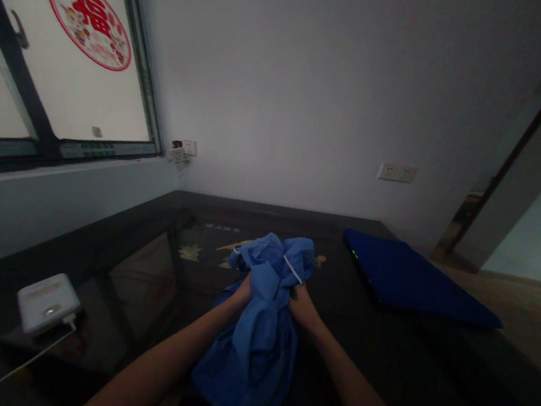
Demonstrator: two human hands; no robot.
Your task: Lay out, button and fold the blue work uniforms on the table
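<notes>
A blue cloth garment [258, 332] with thin white trim is bunched up in front of me, over the near part of the dark table. Its upper folds stand raised while the lower part hangs toward me. From the left side my left hand [243, 291] grips the cloth, its fingers mostly hidden by the folds. On the right, my right hand [301, 303] is closed on the same garment just below the white trim. What kind of garment it is, I cannot tell.
On the dark glossy table [161, 216] a flat dark-blue folded item [413, 278] lies at the right. A white box-shaped device [48, 301] with a cable sits at the left. Behind are a pale wall [287, 100] with sockets [397, 172] and a window [130, 102].
</notes>
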